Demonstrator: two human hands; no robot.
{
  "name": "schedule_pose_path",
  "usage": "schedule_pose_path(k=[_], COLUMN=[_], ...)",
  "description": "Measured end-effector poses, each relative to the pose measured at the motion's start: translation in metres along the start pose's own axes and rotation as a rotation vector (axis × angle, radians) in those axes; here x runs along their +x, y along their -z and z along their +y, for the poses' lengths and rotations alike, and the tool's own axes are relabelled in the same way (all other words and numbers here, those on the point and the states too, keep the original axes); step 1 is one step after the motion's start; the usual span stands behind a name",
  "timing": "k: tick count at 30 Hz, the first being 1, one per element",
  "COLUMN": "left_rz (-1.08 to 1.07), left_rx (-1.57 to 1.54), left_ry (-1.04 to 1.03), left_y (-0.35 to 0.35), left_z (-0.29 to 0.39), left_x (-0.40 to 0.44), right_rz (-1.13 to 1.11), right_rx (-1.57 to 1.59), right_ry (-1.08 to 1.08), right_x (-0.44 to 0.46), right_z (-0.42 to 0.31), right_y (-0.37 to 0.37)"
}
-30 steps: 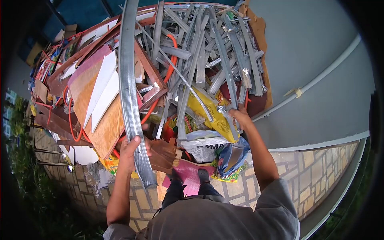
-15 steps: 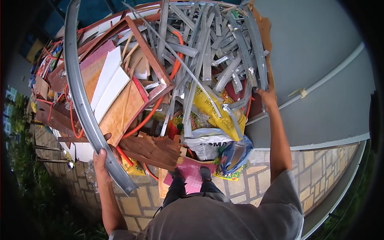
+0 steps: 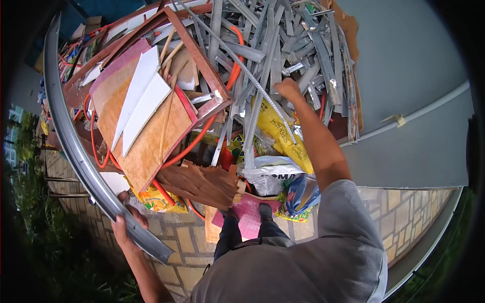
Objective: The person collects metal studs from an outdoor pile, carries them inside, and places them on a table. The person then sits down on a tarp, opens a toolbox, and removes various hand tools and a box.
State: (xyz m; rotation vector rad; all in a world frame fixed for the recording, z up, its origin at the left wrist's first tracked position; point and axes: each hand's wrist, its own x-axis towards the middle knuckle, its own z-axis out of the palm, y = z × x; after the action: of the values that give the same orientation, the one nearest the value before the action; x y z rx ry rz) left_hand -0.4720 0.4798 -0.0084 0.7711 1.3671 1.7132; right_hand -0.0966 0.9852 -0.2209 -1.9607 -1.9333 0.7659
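My left hand (image 3: 127, 222) is wrapped round the lower part of a long grey metal channel (image 3: 76, 144), which rises to the upper left. My right hand (image 3: 288, 89) is over the heap of metal channel offcuts (image 3: 305, 65), its fingers curled by the lower end of one grey strip (image 3: 276, 63). What those fingers grip is hidden. Below that hand lies a yellow printed sack (image 3: 273, 126), with a thin ribbed metal rod (image 3: 255, 83) slanting across it.
Plywood (image 3: 146, 116) with white board pieces, a brown frame (image 3: 197, 58) and orange tubing (image 3: 199, 136) lie at left. A broken brown board (image 3: 202, 184) and white sack (image 3: 268, 177) sit before my feet. A grey wall with a pipe (image 3: 424, 108) stands at right.
My right hand has moved left and up, from the strips at the heap's right edge to its middle. My left hand has shifted slightly down and left with the metal channel.
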Motion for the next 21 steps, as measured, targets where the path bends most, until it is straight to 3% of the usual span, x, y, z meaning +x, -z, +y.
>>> schedule_pose_path(k=[2, 4, 5, 8, 12, 14, 16, 18, 21], left_rz=[0.030, 0.067, 0.086, 0.127, 0.125, 0.102, 0.073, 0.087, 0.014], left_rx=[-0.004, -0.018, -0.008, -0.003, 0.020, 0.033, 0.044, 0.063, 0.033], left_ry=[-0.015, -0.019, -0.027, -0.037, -0.047, -0.047, -0.033, -0.028, -0.018], left_y=[0.007, 0.013, 0.015, 0.017, 0.023, 0.016, 0.008, 0.004, -0.006], left_z=[0.003, 0.007, 0.008, 0.010, 0.007, 0.013, 0.013, 0.014, 0.010], left_x=[-0.005, -0.010, -0.011, -0.016, -0.013, -0.012, -0.011, -0.008, 0.000], right_rz=[0.016, 0.052, 0.011, -0.151, -0.152, -0.157, -0.367, -0.339, -0.345], right_rx=[0.032, 0.718, 0.862, 0.919, 0.856, 0.986, 1.138, 0.925, 1.037], right_ry=[-0.069, -0.252, -0.301, -0.246, -0.260, -0.282, -0.309, -0.179, -0.172], right_x=[0.005, 0.029, 0.043, 0.073, 0.045, 0.010, 0.047, 0.021, -0.038], right_z=[0.000, 0.019, 0.031, 0.062, 0.014, -0.032, -0.019, -0.029, -0.016], right_y=[-0.024, -0.055, -0.065, -0.069, 0.021, 0.077, 0.133, 0.196, 0.267])
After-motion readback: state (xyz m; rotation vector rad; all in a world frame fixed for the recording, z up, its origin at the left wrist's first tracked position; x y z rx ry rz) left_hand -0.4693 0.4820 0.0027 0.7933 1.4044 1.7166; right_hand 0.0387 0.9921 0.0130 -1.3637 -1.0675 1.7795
